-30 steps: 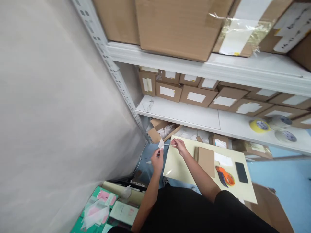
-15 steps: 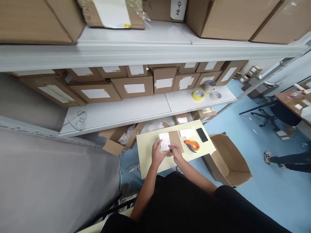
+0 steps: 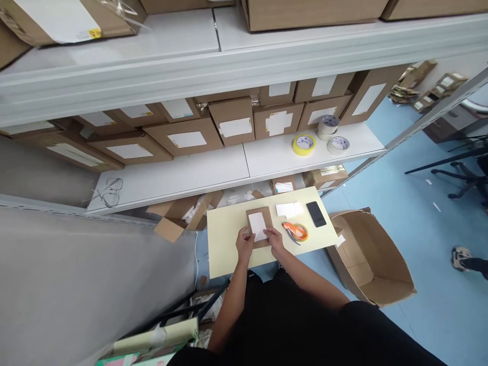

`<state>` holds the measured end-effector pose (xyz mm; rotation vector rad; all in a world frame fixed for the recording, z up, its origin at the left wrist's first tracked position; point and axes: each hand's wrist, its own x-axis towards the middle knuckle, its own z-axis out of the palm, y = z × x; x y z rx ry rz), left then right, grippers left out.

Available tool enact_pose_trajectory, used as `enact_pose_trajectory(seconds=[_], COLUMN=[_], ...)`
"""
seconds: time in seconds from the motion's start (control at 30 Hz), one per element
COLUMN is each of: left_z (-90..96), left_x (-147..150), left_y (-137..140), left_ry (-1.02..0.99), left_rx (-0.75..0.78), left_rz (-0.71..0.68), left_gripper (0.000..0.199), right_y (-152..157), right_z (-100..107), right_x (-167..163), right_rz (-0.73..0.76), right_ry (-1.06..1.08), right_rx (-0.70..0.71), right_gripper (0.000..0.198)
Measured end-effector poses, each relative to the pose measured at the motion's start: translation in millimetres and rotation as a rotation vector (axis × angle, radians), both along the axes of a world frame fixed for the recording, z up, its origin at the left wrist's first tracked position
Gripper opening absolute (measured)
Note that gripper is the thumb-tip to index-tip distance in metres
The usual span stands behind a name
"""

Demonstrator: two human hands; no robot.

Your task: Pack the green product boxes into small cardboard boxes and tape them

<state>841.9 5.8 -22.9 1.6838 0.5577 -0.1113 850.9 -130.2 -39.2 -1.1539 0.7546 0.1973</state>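
Note:
A white label (image 3: 258, 223) lies over a flat brown cardboard piece (image 3: 267, 217) on the pale yellow board. At its lower left corner my left hand (image 3: 244, 245) pinches the label's edge. My right hand (image 3: 275, 241) has its thumb and fingers closed on the lower right corner. Whether the fingers also grip the cardboard underneath is hard to make out. Right of the hands are an orange-handled tool (image 3: 293, 230) with a yellow ring by it, white paper sheets (image 3: 288, 209) and a black phone (image 3: 316, 214).
The yellow board (image 3: 224, 239) stands below a metal shelf (image 3: 190, 175) with labelled boxes and tape rolls (image 3: 304, 145). A large open carton (image 3: 381, 254) is on the blue floor at the right. Another person's shoe (image 3: 460, 258) shows at the far right.
The white label has moved from the cardboard's left side onto its middle. Both hands have shifted to the label's lower corners. My view has turned to the left and a white scrap now shows by the carton.

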Motion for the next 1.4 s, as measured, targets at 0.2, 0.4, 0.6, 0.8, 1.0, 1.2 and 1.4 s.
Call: enact_pose_trajectory(seconds=[0.2,0.4,0.6,0.8,1.0,1.2,1.4], left_z=[-6.6,-24.3,-35.0,-46.9,-57.6,-51.6,-41.5], left_x=[4.0,12.9,20.4,23.2,25.0,28.6,34.3], left_y=[-20.6,-17.8,-4.3,4.0,2.5,6.4,15.6], left_ry=[0.014,0.124,0.227,0.227,0.235,0.278,0.343], left_rx=[0.144,0.351,0.407,0.39,0.45,0.547,0.761], left_rz=[0.022,-0.093,-0.166,-0.202,-0.285,-0.376,-0.507], left_gripper=[0.042,0.037,0.038,0.036,0.03,0.032,0.047], right_y=[-25.8,-31.5,-17.0,-10.6,-6.8,-5.6,-20.5], right_z=[-21.5,-34.0,-44.0,-49.4,-45.4,-34.8,-26.4], right_x=[7.6,8.7,12.7,14.3,14.8,20.9,29.3], right_rz=[0.133,0.34,0.409,0.42,0.481,0.597,0.767], right_ry=[-0.094,-0.127,-0.041,-0.009,0.06,0.176,0.256], right_rx=[-0.182,-0.614,-0.746,-0.832,-0.903,-1.013,-1.099], right_gripper=[0.032,0.019,0.056,0.053,0.051,0.048,0.049])
